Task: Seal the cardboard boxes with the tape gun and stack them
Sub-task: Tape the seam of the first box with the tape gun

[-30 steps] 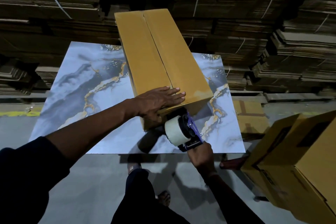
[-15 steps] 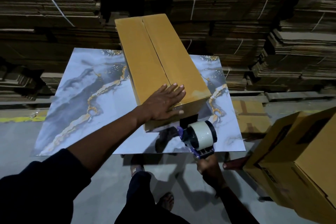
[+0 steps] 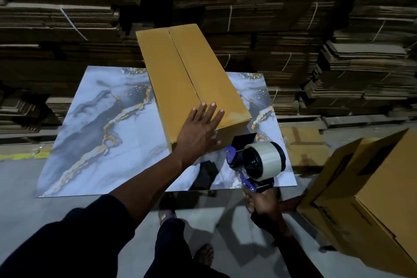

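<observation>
- The long yellow-brown cardboard box (image 3: 191, 83) lies on the blue-grey marble-patterned surface (image 3: 94, 124), its two top flaps closed and meeting in a seam that runs along its length.
- The left hand (image 3: 198, 128) lies flat on the near end of the box, fingers (image 3: 212, 109) spread wide and pressing across the seam; the thumb wraps over the near edge.
- The right hand (image 3: 261, 204) has its fingers closed round the handle of the blue-and-black tape gun with a pale roll of tape (image 3: 257, 160).
- The tape gun is held just right of the left hand's fingers, near the box's near end face but not touching it.
- More yellow-brown cardboard boxes (image 3: 365, 198) stand right of the right hand.
- Bundled stacks of flat brown cardboard (image 3: 293, 29) fill the background beyond the box.
</observation>
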### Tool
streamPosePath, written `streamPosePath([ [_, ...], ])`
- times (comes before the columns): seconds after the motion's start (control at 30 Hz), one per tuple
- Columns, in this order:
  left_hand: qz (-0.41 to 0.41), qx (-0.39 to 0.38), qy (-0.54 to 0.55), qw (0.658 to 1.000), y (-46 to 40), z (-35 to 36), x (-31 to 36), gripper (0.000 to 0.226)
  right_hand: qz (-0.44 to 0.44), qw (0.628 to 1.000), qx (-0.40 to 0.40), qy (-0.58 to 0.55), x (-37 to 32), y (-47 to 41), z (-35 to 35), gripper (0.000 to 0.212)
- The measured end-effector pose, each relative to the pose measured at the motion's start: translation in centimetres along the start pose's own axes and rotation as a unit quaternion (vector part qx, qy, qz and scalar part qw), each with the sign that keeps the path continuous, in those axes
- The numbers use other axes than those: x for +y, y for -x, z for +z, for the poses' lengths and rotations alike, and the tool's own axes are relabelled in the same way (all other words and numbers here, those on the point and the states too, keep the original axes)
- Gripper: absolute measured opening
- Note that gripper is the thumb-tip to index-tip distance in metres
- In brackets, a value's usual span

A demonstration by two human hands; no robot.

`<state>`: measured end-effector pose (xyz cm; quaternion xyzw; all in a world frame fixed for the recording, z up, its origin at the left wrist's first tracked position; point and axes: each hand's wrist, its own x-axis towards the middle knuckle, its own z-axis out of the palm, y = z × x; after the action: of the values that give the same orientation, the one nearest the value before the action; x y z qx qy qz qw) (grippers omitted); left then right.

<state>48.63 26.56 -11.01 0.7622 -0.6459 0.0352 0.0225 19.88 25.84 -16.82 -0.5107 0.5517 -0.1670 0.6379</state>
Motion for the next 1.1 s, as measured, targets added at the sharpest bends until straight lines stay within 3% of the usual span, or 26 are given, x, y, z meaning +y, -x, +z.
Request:
streamPosePath([
  [0.13, -0.009, -0.017, -0.015, 1.0, -0.2, 0.1, 0.1, 0.085, 0.034, 0.993, 0.023, -0.114, -2.2, 1.0, 1.2, 0.03],
  [0.37, -0.003, -0.02, -0.013, 1.0, -0.1, 0.2, -0.3, 0.11, 0.028, 0.988, -0.013, -0.152, -5.8, 1.3, 1.5, 0.036],
  [0.43, 0.006, -0.015, -0.01, 1.0, 0.0, 0.2, -0.4, 0.105, 0.03, 0.987, -0.026, -0.159, -6.7, 1.0, 1.6, 0.037],
  [0.6, 0.006, -0.011, -0.011, 1.0, -0.2, 0.1, 0.0, 0.076, 0.004, 0.989, -0.033, -0.148, -9.6, 0.0, 2.4, 0.037],
  [0.77, 0.036, -0.039, -0.005, 0.999, -0.1, -0.4, -0.6, 0.093, -0.033, 0.987, -0.058, -0.147, -13.1, -1.6, 3.3, 0.028],
  [0.9, 0.099, -0.047, 0.062, 0.992, -0.2, -0.3, -2.6, 0.098, -0.055, 0.989, -0.06, -0.12, -15.8, -3.4, 4.3, 0.023],
  [1.1, 0.083, -0.065, 0.102, 0.989, -1.8, -1.1, -5.7, 0.099, -0.095, 0.992, -0.059, -0.066, -20.4, -7.1, 6.5, 0.019],
])
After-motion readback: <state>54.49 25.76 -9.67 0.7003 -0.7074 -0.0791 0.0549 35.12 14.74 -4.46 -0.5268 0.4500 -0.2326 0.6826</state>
